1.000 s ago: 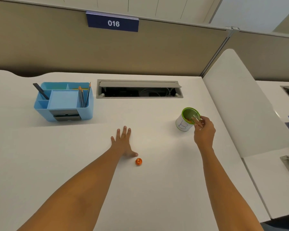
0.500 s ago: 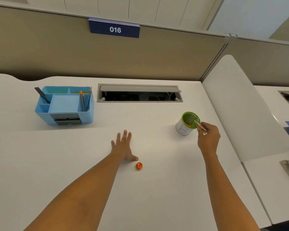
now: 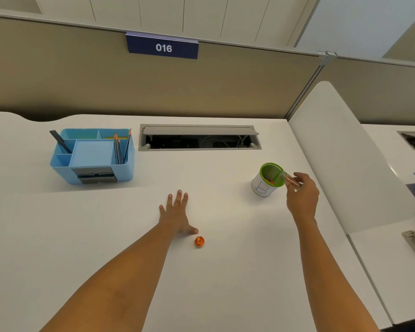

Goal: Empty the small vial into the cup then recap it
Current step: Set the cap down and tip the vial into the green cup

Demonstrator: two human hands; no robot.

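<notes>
**Pour in progress: spill and stray-cap risks**

Lower centre of frame: orange cap (image 3: 199, 241) lies loose on the white tabletop (image 3: 225, 283), just beside the thumb of the left hand (image 3: 176, 215). That hand lies flat, palm down, fingers (image 3: 179, 197) spread and holding nothing. The cap looks round, so it could roll if the thumb or forearm knocks it, and it may end up out of easy reach when recapping comes.

Right of centre: right hand (image 3: 302, 197) pinches the small clear vial (image 3: 290, 179), fingers closed around its base end. The vial is tipped with its mouth over the green rim of the cup (image 3: 264, 186), reaching into the opening. Orange contents show inside the vial and some at the bottom of the cup, so emptying looks partly done. Cannot tell how much is left.

Risks here:
- mouth sits close to the near rim; if the hand draws back, the contents land on the tabletop
- the cup looks light and nothing steadies it; a push from the vial on the rim could tip or slide it
- smooth vial held at one end only may slip while tilted

Farther back, upper left: blue organizer (image 3: 91, 155) with pencils, well apart. Cable hatch (image 3: 199, 137) is open behind the cup; a rolling piece could drop in.
</notes>
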